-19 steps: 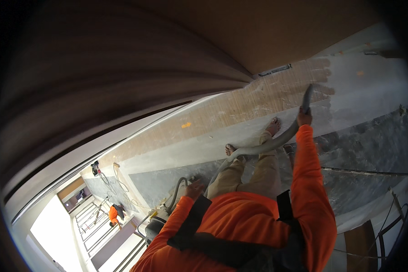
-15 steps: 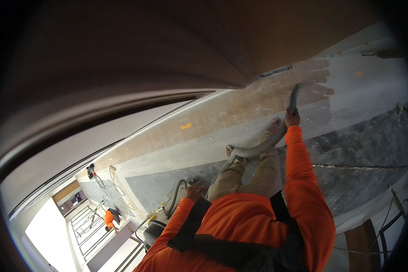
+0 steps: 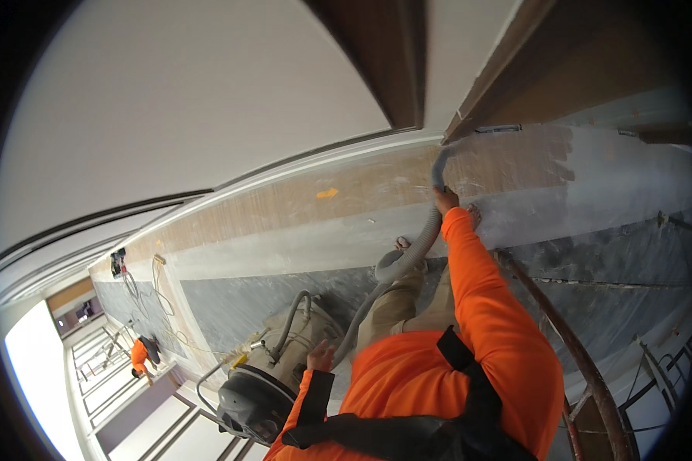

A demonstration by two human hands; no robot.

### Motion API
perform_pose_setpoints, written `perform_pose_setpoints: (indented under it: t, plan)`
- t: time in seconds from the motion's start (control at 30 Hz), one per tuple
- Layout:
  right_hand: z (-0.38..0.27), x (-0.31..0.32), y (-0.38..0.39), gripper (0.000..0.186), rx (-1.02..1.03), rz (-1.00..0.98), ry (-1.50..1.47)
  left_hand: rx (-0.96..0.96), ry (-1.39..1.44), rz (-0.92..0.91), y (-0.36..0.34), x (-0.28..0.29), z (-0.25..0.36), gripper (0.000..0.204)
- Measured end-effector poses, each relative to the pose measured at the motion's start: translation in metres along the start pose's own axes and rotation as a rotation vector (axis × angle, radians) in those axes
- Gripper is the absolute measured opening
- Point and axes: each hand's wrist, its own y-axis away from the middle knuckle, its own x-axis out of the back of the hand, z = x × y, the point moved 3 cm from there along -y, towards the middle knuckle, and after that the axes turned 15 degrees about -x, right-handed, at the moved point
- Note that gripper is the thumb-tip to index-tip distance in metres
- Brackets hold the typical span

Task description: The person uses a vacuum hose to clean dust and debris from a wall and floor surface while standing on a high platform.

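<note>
My right hand [image 3: 445, 200] is wrapped round the front part of a grey ribbed vacuum hose [image 3: 420, 247]. The hose's end points down at the floor beside the wall, close to the corner of a brown wooden panel [image 3: 561, 69]. From my hand it bends back past my feet and along my left leg. My left hand [image 3: 322, 356] hangs at my left side with nothing visible in it, its fingers loosely apart. Close to it stands a large vacuum cleaner [image 3: 257, 399] with a dark grey head, a light dusty drum and a curved black handle [image 3: 288, 319].
A brown metal frame leg [image 3: 573, 338] rises at my right. Cords [image 3: 161, 288] and a small dark tool [image 3: 118, 263] lie on the floor at far left, where a person in orange [image 3: 140, 353] bends over. An orange arrow [image 3: 327, 193] marks the floor strip.
The hose end has swung left, toward the wall's foot and the panel corner, with my right hand. My view has shifted, so the vacuum cleaner and more white wall now show.
</note>
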Motion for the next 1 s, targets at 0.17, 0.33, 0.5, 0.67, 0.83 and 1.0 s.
perform_pose_setpoints:
  t: [0.17, 0.33, 0.5, 0.67, 0.83, 1.0]
  plan:
    - [-0.011, -0.060, 0.057, 0.063, 0.029, -0.086, 0.008, 0.116, 0.140, 0.070, 0.030, -0.019, -0.040, 0.059]
    - [0.013, -0.019, -0.006, 0.063, 0.107, 0.173, -0.031, 0.108, 0.157, 0.032, 0.031, -0.046, -0.037, 0.060]
    - [0.045, 0.085, -0.083, 0.072, 0.096, 0.323, 0.407, 0.042, 0.011, -0.144, 0.023, -0.044, -0.044, 0.063]
    - [0.118, 0.164, -0.124, 0.072, 0.032, 0.346, 0.700, 0.036, 0.055, -0.047, 0.032, -0.048, -0.021, 0.064]
    - [0.176, 0.249, -0.169, 0.058, -0.233, 0.527, 0.538, 0.012, 0.167, -0.099, 0.016, -0.072, -0.004, 0.063]
    - [0.156, 0.185, -0.113, 0.061, 0.066, 0.623, 0.564, 0.047, 0.144, -0.061, 0.028, -0.059, -0.014, 0.064]
